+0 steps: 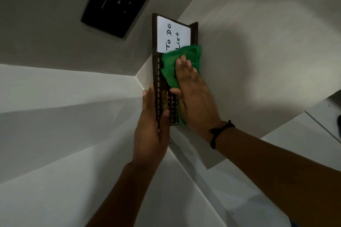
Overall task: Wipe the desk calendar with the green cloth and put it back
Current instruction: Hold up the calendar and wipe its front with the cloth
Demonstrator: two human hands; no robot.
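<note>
The dark brown desk calendar [158,77] stands on its end at the middle of the view, with month names down one strip and a white "To Do List" pad [172,33] in its upper part. My left hand [152,125] grips its lower left edge, thumb on the face. My right hand [191,94] lies flat on the green cloth [184,55] and presses it against the calendar's face. The cloth hides much of the date grid and the pad's bottom edge.
A pale shelf or desk surface [258,61] lies just right of the calendar, with a shadow across it. A black flat panel [118,0] sits at the upper left. White wall and ledge surfaces [64,88] fill the left and bottom.
</note>
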